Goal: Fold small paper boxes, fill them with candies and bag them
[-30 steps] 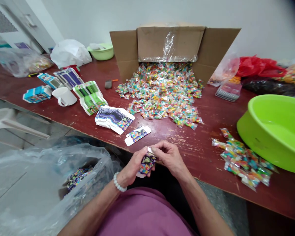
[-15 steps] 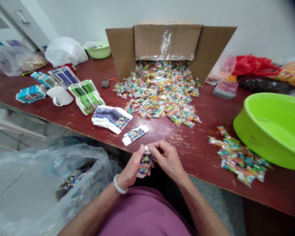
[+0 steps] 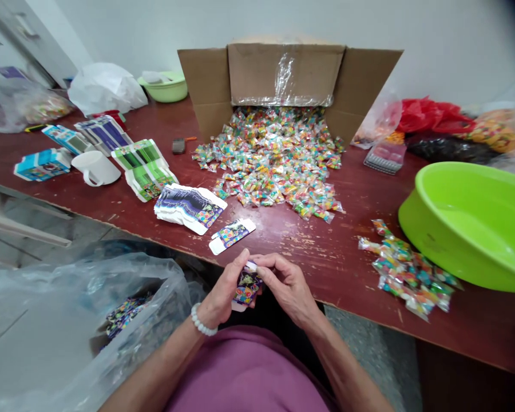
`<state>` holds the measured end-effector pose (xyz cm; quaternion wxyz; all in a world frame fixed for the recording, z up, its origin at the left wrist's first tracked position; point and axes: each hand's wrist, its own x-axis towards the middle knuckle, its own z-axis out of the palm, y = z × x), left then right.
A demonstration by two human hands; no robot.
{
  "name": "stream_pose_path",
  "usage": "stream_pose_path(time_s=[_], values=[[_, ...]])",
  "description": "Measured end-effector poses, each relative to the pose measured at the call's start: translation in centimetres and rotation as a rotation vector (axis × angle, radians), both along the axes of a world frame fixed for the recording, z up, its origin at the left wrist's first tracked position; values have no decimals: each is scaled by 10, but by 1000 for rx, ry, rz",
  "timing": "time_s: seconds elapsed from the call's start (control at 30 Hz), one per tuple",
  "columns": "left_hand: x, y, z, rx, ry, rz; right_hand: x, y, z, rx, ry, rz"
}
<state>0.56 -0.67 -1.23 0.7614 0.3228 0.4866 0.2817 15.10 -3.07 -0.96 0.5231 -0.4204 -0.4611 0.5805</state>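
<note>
Just over the table's front edge, my left hand is closed around a small dark purple printed candy box, its thumb along the side. My right hand pinches the white flap at the box's top end, fingers bent. A white flap also sticks out at the lower end. Ahead of my hands lies another small printed carton with its white end flap out. Behind that, a fanned stack of flat purple cartons rests on the table. Part of the held box is hidden by my fingers.
A cardboard box spills wrapped candies onto the red table. More candies lie beside a green basin. Left are green cartons, a white mug and a plastic bag holding printed boxes.
The whole view has shifted slightly, so the table and hands sit further left. My right fingers have pressed the top flap of the box lower; both hands keep their hold.
</note>
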Motion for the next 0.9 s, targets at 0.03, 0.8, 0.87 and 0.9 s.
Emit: stream_pose_path(time_s=[0.03, 0.8, 0.87, 0.9], values=[[1, -1, 0, -6, 5, 3, 0, 0, -2, -28, 14, -28], [11, 7, 5, 63, -197, 158, -1, 2, -11, 212, -515, -112], [7, 9, 6, 99, -194, 62, 12, 14, -3, 238, -487, 3], [4, 10, 6, 117, -180, 13, 21, 21, -1, 242, -481, 50]])
